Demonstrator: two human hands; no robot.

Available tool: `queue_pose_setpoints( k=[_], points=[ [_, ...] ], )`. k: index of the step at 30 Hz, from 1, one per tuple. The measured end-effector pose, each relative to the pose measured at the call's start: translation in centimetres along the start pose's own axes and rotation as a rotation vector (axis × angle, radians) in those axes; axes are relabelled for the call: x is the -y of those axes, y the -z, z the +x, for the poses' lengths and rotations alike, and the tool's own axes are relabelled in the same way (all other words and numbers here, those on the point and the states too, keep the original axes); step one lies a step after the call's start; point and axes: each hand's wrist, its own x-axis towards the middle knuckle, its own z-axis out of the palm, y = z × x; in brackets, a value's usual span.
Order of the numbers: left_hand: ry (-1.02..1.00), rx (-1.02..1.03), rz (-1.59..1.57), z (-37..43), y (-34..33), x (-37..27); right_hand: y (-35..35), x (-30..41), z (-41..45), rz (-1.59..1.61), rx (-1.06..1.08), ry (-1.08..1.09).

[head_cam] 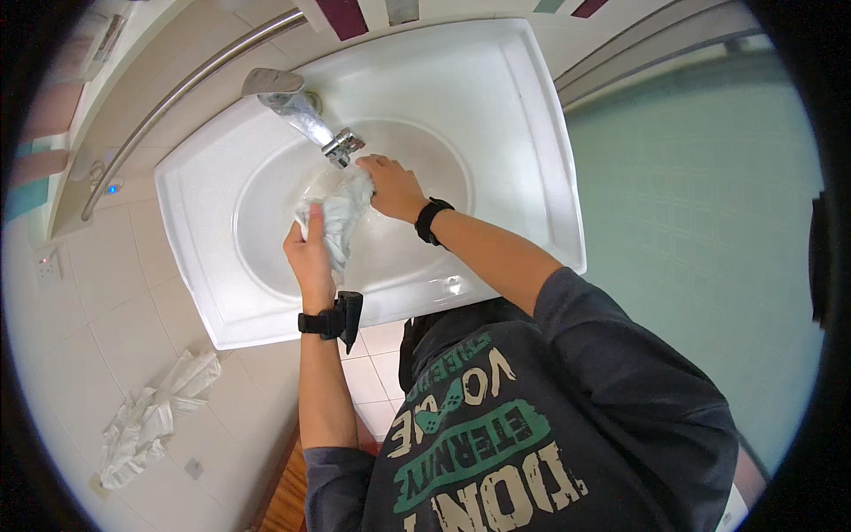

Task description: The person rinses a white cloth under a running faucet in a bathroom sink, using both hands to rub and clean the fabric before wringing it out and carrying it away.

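A wet, crumpled white cloth (342, 213) is stretched between my two hands over the basin of a white washbasin (525, 166). My left hand (311, 249) grips its near left end, the thumb lying on top. At the upper right end of the cloth, my right hand (392, 185) is closed on it, just below the spout of a chrome faucet (302, 120). Both wrists wear black straps. The underside of the cloth and some fingertips are hidden.
A curved metal rail (193, 86) runs along the tiled wall at the upper left. Another white cloth (156, 412) hangs at the lower left. A wall socket (48, 264) is at the far left. Greenish frosted panelling (685, 219) stands right of the washbasin.
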Motion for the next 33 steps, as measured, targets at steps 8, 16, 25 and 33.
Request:
queue_pose_setpoints(
  k=[8,16,25,33],
  points=[
    [-0.05,-0.04,-0.069,-2.7,2.0,-1.1,1.9,-0.3,0.6,0.37,0.328,-0.21],
    [0.35,0.253,0.203,-1.6,3.4,3.8,2.9,-0.8,0.2,1.062,0.241,-0.408],
    [-0.008,0.219,-0.142,0.9,0.1,4.4,3.7,-0.2,0.0,0.57,0.328,0.202],
    [0.322,0.377,-0.141,0.9,-1.8,5.0,4.1,-0.6,-0.3,0.757,0.338,0.088]
  ],
)
